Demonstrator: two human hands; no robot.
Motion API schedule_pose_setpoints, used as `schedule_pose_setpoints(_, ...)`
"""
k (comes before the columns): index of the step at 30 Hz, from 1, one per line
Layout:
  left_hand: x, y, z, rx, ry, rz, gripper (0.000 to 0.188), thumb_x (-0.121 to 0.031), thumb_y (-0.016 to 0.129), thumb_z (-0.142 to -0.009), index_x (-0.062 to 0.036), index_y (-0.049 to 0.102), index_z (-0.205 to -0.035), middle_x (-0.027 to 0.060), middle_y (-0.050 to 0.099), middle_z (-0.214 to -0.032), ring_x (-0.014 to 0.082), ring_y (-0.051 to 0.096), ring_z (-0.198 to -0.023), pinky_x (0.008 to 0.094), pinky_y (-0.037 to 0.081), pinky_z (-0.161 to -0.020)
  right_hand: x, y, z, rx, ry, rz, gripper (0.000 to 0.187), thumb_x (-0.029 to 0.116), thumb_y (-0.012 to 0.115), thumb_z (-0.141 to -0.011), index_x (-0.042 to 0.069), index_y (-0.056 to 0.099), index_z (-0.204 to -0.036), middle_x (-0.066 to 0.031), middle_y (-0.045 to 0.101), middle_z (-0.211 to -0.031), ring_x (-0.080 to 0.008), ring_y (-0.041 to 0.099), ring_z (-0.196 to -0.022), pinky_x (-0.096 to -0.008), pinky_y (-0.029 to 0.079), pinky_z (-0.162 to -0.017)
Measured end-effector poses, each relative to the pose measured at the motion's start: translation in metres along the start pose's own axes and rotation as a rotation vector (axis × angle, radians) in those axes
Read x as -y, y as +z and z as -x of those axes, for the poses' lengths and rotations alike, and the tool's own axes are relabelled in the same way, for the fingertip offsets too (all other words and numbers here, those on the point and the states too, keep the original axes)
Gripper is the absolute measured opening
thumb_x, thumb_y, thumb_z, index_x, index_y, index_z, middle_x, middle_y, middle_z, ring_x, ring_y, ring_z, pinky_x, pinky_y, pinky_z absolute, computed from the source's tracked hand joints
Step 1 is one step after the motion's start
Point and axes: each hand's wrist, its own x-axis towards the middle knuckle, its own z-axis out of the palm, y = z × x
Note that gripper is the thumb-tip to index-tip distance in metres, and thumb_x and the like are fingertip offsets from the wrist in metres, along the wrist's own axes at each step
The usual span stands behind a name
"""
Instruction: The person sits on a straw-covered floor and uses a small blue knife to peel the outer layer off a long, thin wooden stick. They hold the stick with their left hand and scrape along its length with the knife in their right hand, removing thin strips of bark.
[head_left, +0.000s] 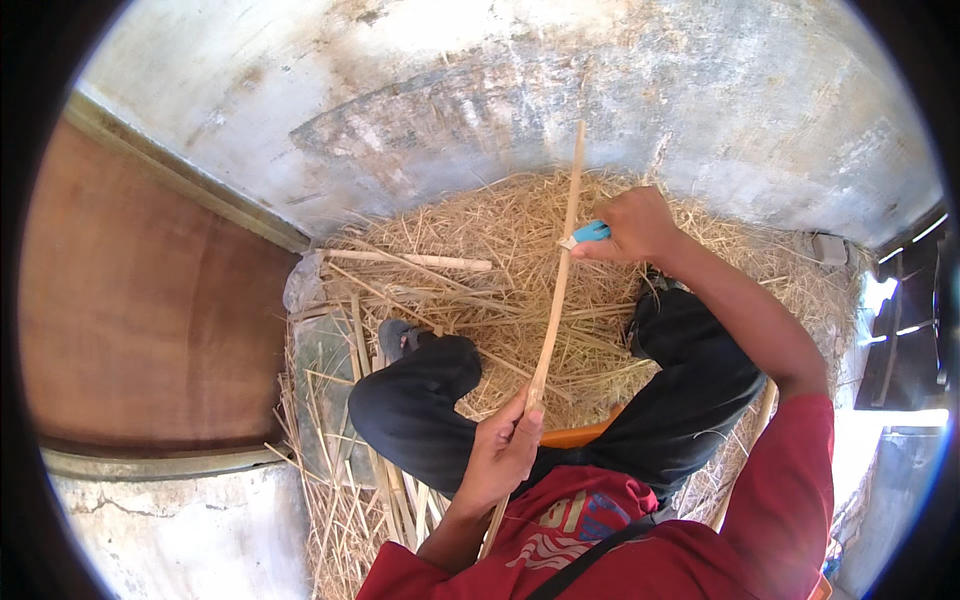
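Note:
A long, pale bamboo strip (pixel 556 310) runs from my lap up and away, its far tip in front of the wall. My left hand (pixel 500 452) is closed round its lower part, and the near end passes under the hand toward my shirt. My right hand (pixel 637 225) grips a small knife with a blue handle (pixel 592 231). Its short blade touches the strip at about the middle of the upper half. Most of the knife's handle is hidden inside my fist.
Straw-like shavings (pixel 480 220) cover the floor between my legs and the stained wall (pixel 480 100). Several bamboo strips lie to the left, near a thicker piece (pixel 405 260). A brown panel (pixel 160 300) stands at the left. Part of an orange seat (pixel 578 433) shows beneath me.

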Motion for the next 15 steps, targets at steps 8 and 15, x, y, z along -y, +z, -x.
schedule_pose_setpoints(8, 0.015, 0.006, 0.033, 0.100, -0.134, 0.100, 0.042, -0.018, 0.046, -0.100, 0.0006, 0.040, -0.137, -0.0043, 0.043, -0.068, 0.0007, 0.037, -0.045, 0.0164, 0.030, -0.039, -0.099, 0.018, -0.006, -0.063, 0.443, 0.084, 0.087, 0.084, 0.030, -0.078, 0.005, 0.068, -0.073, -0.0132, 0.064, -0.067, -0.0271, 0.066, -0.070, -0.0412, 0.053, -0.063)
schedule_pose_setpoints(15, 0.024, -0.018, 0.054, 0.057, -0.155, 0.225, 0.043, -0.013, 0.048, -0.098, -0.0011, 0.039, -0.138, -0.0034, 0.046, -0.077, 0.0011, 0.038, -0.050, 0.0166, 0.031, -0.042, -0.148, 0.036, 0.021, 0.035, 0.773, -0.097, 0.095, 0.084, 0.016, -0.081, 0.003, 0.062, -0.065, -0.0130, 0.060, -0.061, -0.0242, 0.062, -0.062, -0.0433, 0.049, -0.058)
